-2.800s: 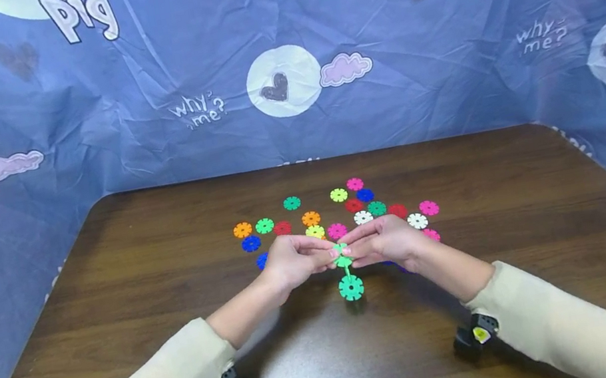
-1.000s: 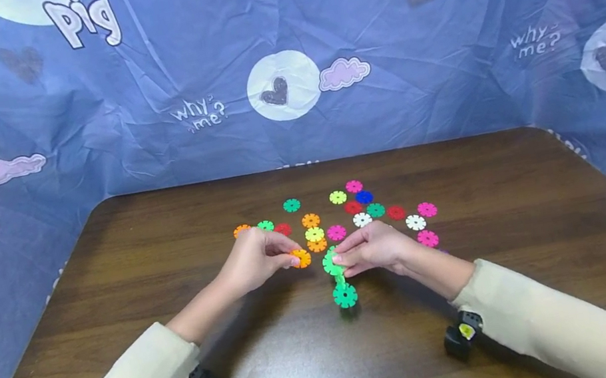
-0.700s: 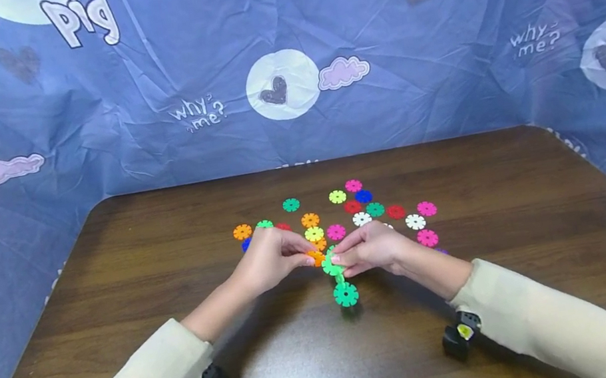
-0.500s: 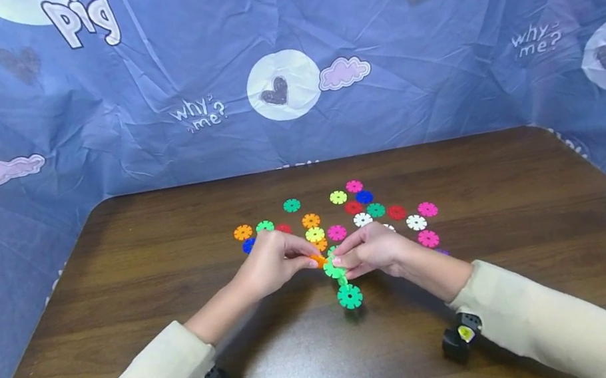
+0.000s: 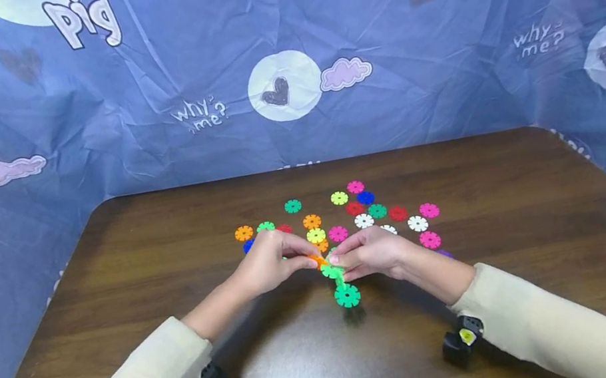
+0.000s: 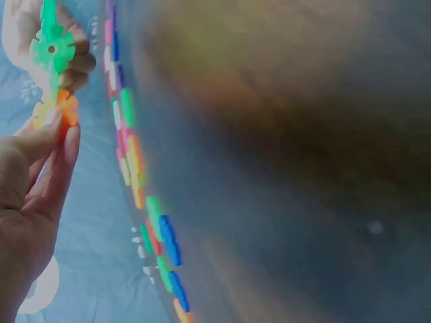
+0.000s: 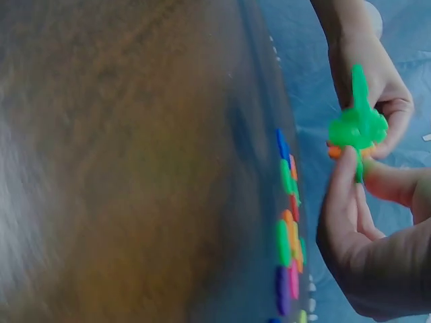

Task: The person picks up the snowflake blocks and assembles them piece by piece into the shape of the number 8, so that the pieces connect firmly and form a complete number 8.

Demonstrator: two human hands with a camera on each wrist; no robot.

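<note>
Between thumb and fingers, my left hand (image 5: 267,264) pinches an orange notched disc (image 6: 69,108), one of the flat slotted interlocking kind. My right hand (image 5: 378,253) pinches a short chain of green notched discs (image 5: 347,295), joined at angles to one another and held over the table. The chain's lowest disc hangs face-on toward the head camera. In the left wrist view the orange disc meets the edge of a green piece. Fingertips cover parts of the discs where they come together.
Several loose notched discs lie flat behind the hands, among them a yellow disc (image 5: 316,235), a white disc (image 5: 417,223), a pink disc (image 5: 429,210) and a dark green disc (image 5: 292,206). They lie on a brown wooden table (image 5: 113,283) with a blue printed cloth (image 5: 274,25) behind.
Earlier both hands were on the green chain. The left hand then held an orange disc apart from it, moved right, and now has that disc turned edgewise against the green piece.
</note>
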